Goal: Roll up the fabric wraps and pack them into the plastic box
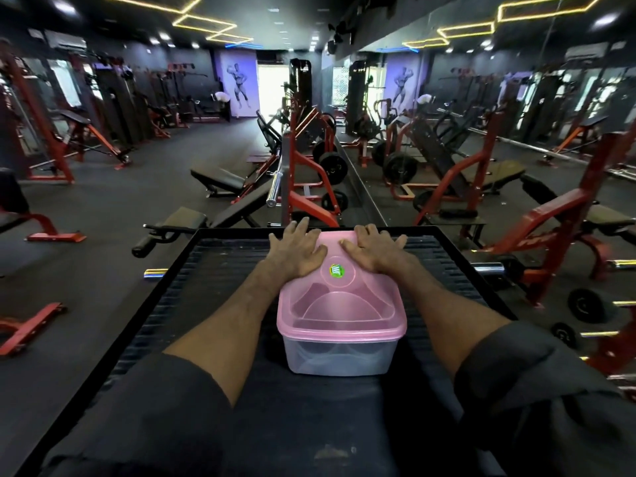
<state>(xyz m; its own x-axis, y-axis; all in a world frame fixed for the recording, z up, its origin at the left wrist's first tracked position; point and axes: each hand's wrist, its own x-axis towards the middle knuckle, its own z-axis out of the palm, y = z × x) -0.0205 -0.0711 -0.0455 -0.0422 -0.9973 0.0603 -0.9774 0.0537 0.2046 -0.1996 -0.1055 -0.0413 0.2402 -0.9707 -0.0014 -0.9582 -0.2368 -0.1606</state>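
A clear plastic box (339,356) with a pink lid (340,304) stands in the middle of a black ribbed platform (213,270). The lid is on the box and carries a green round sticker (336,270). Dark rolled shapes show faintly through the box wall; I cannot tell what they are. My left hand (297,251) lies flat on the far left part of the lid, fingers spread. My right hand (373,249) lies flat on the far right part of the lid, fingers apart. Neither hand holds anything.
The platform has a raised black rim (241,230) along its far edge. Beyond it stand red-framed weight benches (309,187) and a chrome barbell (274,184). A mirror wall (481,115) runs along the right. Weight plates (585,304) sit low at the right.
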